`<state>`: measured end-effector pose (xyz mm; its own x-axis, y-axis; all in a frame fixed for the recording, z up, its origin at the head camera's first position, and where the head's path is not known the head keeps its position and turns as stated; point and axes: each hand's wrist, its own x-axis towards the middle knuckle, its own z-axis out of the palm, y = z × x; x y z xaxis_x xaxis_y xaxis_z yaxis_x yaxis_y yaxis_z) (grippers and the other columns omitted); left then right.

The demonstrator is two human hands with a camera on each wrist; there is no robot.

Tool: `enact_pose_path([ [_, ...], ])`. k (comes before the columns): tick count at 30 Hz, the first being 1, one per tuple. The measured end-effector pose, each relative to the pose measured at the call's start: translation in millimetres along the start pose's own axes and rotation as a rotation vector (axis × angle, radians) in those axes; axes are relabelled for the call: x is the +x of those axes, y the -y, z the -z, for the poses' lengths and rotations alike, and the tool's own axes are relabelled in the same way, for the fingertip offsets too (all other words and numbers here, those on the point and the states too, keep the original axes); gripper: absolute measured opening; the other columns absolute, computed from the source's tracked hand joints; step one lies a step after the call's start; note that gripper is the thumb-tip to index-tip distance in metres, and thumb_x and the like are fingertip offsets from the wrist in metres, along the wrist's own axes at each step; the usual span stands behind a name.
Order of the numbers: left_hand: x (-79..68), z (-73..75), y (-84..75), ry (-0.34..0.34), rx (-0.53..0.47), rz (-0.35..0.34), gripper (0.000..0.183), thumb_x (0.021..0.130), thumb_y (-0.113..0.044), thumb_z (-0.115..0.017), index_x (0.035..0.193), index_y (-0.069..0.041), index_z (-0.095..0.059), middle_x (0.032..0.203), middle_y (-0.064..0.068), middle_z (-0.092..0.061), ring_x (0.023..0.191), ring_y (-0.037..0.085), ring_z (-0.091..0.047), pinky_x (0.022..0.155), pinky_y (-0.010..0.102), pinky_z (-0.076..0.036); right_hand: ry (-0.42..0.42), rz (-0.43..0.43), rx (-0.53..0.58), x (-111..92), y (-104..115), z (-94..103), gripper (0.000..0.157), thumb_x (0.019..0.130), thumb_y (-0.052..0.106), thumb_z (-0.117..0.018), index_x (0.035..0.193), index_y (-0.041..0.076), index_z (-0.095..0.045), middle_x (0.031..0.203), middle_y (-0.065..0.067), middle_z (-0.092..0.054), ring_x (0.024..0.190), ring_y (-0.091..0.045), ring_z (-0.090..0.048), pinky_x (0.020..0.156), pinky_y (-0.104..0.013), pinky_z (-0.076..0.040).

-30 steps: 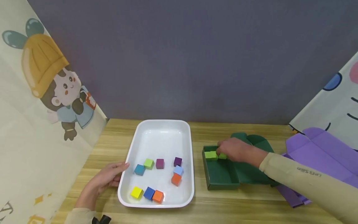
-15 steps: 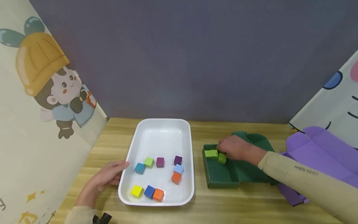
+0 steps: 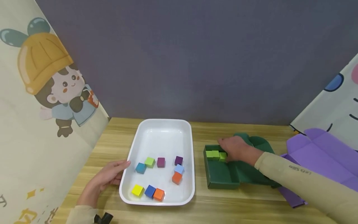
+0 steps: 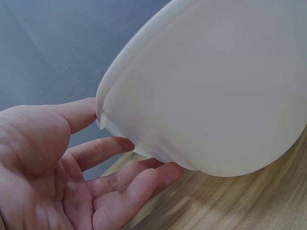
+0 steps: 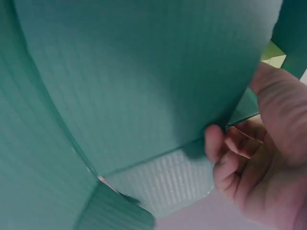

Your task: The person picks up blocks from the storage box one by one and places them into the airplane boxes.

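My left hand (image 3: 112, 172) holds the near left edge of a white tray (image 3: 157, 203). In the left wrist view the thumb lies on its rim and the fingers curl beneath it. In the tray are several coloured cubes, among them a yellow cube (image 3: 137, 190) and a light green cube (image 3: 149, 162). My right hand (image 3: 235, 147) is at the back right corner of a green cardboard box (image 3: 222, 186). Its thumb is by a green block (image 3: 222, 156), beside more green blocks (image 3: 212, 155) in a row. Some fingers curl outside the box; whether they pinch the block is hidden.
The green box's open lid (image 3: 257, 174) spreads to its right, under my right forearm. Further right lies an unfolded purple box (image 3: 324, 155). A dark grey panel (image 3: 195, 62) rises behind the wooden table (image 3: 112, 140), with printed sheets at both sides.
The right-hand green block, turned askew half a second ago, now sits straighter in the row. My right hand has shifted slightly at that corner. The left hand keeps its hold on the tray.
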<state>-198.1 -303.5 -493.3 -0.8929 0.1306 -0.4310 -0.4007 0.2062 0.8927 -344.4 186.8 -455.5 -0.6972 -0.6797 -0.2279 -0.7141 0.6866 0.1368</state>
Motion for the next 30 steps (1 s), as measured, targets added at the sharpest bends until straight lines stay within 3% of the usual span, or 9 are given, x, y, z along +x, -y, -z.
enact_pose_path([
  [7,-3.8,3.5,2.5,-0.005,0.003,0.004,0.075,0.1,-0.042,-0.052,0.144,0.015,-0.029,0.114,0.029,-0.063,0.097,0.036,-0.067,0.076,0.047,-0.056,0.005,0.023,-0.008,-8,6,2.6,0.051,0.072,0.041,-0.086,0.101,0.008,-0.06,0.083,-0.004,-0.058,0.063,-0.016,-0.055,0.052,-0.035,-0.047],
  [16,-11.6,14.4,6.3,0.034,0.025,-0.013,0.074,0.101,-0.041,-0.051,0.143,0.015,-0.029,0.115,0.03,-0.063,0.097,0.037,-0.067,0.076,0.047,-0.056,0.0,-0.031,0.013,-28,24,-1.7,0.063,0.07,0.046,-0.085,0.111,0.004,-0.063,0.088,-0.006,-0.062,0.061,-0.015,-0.055,0.051,-0.035,-0.047],
  [22,-11.0,15.9,5.6,0.031,0.036,-0.011,0.074,0.1,-0.042,-0.052,0.144,0.013,-0.03,0.115,0.029,-0.063,0.096,0.036,-0.067,0.076,0.047,-0.056,-0.012,-0.027,0.006,-29,22,-1.7,0.06,0.069,0.047,-0.085,0.106,0.005,-0.061,0.081,-0.003,-0.058,0.058,-0.014,-0.051,0.048,-0.034,-0.045],
  [25,-11.3,15.8,5.7,0.034,0.035,-0.009,0.074,0.1,-0.042,-0.052,0.144,0.013,-0.03,0.115,0.029,-0.063,0.097,0.036,-0.067,0.076,0.046,-0.056,0.018,-0.028,0.065,-30,21,6.5,0.054,0.072,0.045,-0.084,0.103,0.007,-0.06,0.081,-0.001,-0.056,0.06,-0.013,-0.051,0.049,-0.033,-0.044],
  [30,-11.9,15.6,6.0,0.059,0.02,-0.024,0.073,0.101,-0.041,-0.05,0.145,0.014,-0.027,0.116,0.03,-0.062,0.098,0.036,-0.066,0.077,0.047,-0.056,0.107,-0.054,0.252,-30,16,21.0,0.047,0.079,0.039,-0.08,0.108,0.007,-0.059,0.095,-0.004,-0.062,0.073,-0.017,-0.058,0.058,-0.036,-0.048],
])
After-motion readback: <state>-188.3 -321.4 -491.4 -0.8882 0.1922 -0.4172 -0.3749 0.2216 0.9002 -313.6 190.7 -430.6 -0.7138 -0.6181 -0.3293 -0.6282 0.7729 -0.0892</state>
